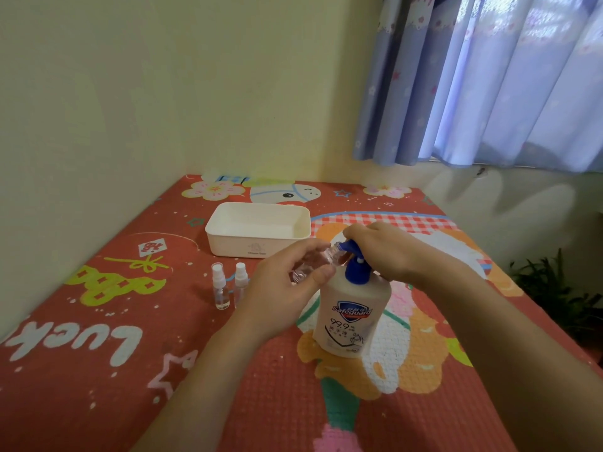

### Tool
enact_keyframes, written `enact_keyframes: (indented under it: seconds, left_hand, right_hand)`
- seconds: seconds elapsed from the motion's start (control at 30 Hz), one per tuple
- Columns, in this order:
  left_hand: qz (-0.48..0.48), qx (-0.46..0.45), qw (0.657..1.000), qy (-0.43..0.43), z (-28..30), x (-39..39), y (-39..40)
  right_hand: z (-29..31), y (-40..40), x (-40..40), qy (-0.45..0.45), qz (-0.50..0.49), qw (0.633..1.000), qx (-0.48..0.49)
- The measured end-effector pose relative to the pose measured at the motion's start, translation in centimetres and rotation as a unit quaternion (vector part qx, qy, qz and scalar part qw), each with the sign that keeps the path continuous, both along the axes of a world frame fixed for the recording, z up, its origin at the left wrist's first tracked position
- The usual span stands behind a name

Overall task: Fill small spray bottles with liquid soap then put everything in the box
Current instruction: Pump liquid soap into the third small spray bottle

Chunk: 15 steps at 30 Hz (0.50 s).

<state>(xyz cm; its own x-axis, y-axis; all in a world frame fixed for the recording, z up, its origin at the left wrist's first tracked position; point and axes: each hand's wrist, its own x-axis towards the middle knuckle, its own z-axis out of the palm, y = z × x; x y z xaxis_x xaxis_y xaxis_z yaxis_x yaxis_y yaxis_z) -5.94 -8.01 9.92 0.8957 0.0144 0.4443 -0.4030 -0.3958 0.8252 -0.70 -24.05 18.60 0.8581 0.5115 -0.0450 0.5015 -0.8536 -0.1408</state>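
A white soap bottle (352, 318) with a blue pump (356, 269) stands upright on the mat at centre. My left hand (287, 285) grips a small clear spray bottle (318, 262), tilted with its open mouth at the pump's spout. My right hand (388, 249) rests on top of the pump head, fingers curled over it. Two capped small spray bottles, one (219, 287) beside the other (240, 282), stand upright to the left. A white box (228, 246) lies open behind them, nothing visible inside.
Everything lies on a red cartoon-print mat (98, 353) that reaches a yellow wall on the left and at the back. A blue curtain (489, 79) hangs at the upper right. A green plant (554, 288) grows beyond the mat's right edge.
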Motion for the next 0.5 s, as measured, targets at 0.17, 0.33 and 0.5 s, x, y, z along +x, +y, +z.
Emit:
enact_keyframes:
  seconds: [0.17,0.33,0.5]
  left_hand:
    - [0.005,0.002,1.0,-0.009,-0.2,0.1,-0.1]
    - [0.008,-0.001,1.0,-0.014,-0.4,0.2,-0.1]
    - [0.007,-0.006,1.0,-0.01,-0.8,0.4,0.0]
  right_hand:
    - [-0.4,-0.1,0.2,-0.014,-0.01,1.0,-0.023]
    - [-1.3,0.0,0.5,-0.045,0.006,0.997,-0.061]
    - [-1.6,0.2,0.5,-0.052,-0.005,0.997,-0.063]
